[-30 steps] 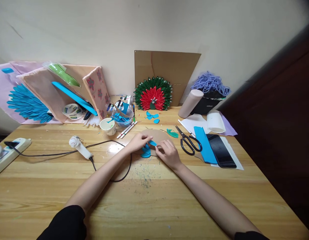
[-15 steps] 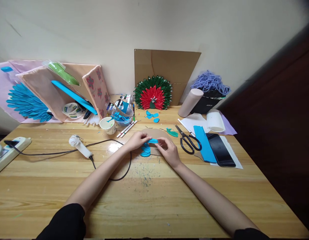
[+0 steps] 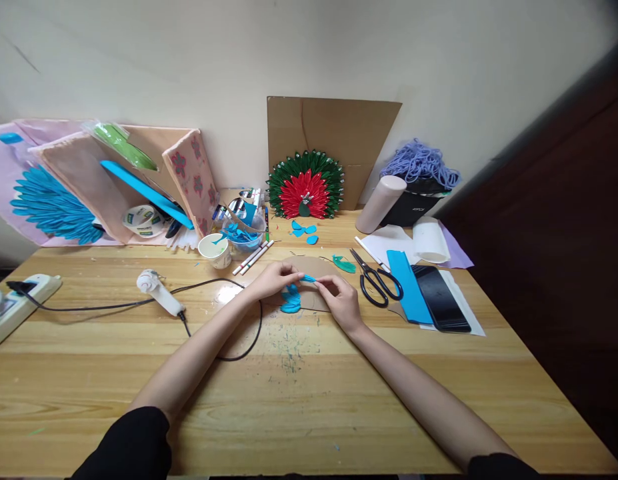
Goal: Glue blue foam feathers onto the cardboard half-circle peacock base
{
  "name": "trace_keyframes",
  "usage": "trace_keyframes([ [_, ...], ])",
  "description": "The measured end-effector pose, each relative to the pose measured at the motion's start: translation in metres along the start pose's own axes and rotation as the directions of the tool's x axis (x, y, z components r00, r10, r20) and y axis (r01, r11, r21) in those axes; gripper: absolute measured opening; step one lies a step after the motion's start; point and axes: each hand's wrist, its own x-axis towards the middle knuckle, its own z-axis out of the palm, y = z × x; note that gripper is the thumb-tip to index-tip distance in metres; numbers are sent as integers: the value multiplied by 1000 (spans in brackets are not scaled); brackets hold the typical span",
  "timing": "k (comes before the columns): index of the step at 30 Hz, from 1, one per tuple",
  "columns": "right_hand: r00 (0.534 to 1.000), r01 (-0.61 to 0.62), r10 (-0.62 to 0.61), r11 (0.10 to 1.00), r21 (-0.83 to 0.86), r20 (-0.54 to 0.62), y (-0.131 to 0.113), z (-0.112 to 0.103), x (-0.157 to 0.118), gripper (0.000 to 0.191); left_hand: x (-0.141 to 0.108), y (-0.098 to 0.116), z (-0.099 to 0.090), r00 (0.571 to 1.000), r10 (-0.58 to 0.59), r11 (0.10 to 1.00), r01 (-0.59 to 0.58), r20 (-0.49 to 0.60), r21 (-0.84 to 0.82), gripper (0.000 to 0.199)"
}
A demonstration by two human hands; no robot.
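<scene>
Head-worn camera; looks forward and down over the table (image 3: 299, 413); hands central.

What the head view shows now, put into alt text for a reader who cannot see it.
A left hand and a right hand pinch a small blue strip above rounded cardboard on a wooden table; black-handled scissors lie to the right, a red-and-green peacock craft stands behind.

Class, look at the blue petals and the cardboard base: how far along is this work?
Apparently done: the blue petals at the left of the cardboard base.
In hand: a blue piece, pinched between left hand and right hand.
Probably left: the rest of the base that shows, still bare brown. Loose blue cutouts lie behind it, perhaps for use.
</scene>
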Motion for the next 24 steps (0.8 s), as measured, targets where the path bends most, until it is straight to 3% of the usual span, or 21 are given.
trace_keyframes([
  [6,996,0,-3,1000,28,85,-2,0,1,16,2,-4,1,997,-63,998,62,-41,-20,40],
  [14,994,28,-26,1000,-13,104,-2,0,2,17,4,-9,-9,998,13,979,0,-61,206,31],
  [24,969,72,-64,997,-26,238,1,2,5,13,20,2,-17,991,27,912,-79,132,403,25],
])
